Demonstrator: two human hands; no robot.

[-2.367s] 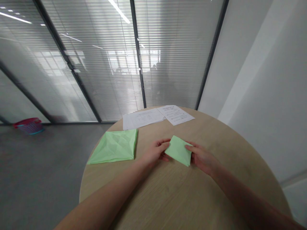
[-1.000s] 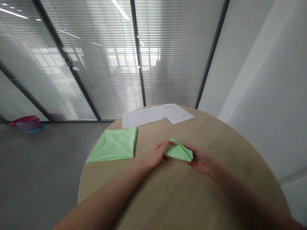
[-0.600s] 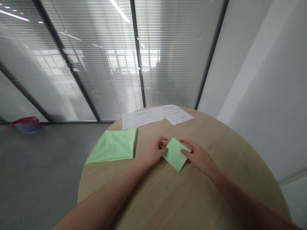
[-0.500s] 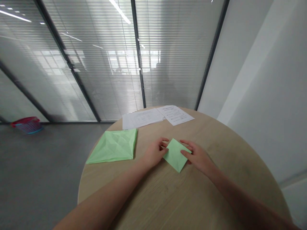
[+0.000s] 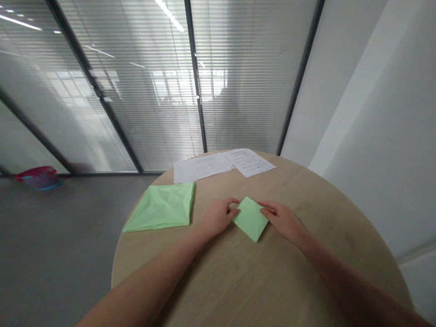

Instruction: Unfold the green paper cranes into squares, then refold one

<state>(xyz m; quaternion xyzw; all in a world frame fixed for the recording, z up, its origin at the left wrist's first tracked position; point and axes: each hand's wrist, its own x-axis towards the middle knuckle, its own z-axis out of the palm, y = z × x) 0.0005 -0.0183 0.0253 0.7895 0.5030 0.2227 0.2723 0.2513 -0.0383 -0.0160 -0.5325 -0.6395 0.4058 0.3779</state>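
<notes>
left hand [image 5: 220,217]: fingers curling, steadying folded green paper [image 5: 250,220] by its corner; pinching or not, cannot tell
right hand [image 5: 282,220]: fingers lying apart and flat, pinning it to the counter [image 5: 272,281]

Bare forearms [image 5: 160,284], bare left hand [image 5: 218,217] and right hand [image 5: 283,221].

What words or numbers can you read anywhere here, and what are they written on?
Left white sheet: printed lines, too small and blurred to read.
Right white sheet: a heading and printed lines, too blurred to read.
Small folded green paper, between the left hand and the right hand: no writing.
Large green sheet: no writing, only creases.
</notes>
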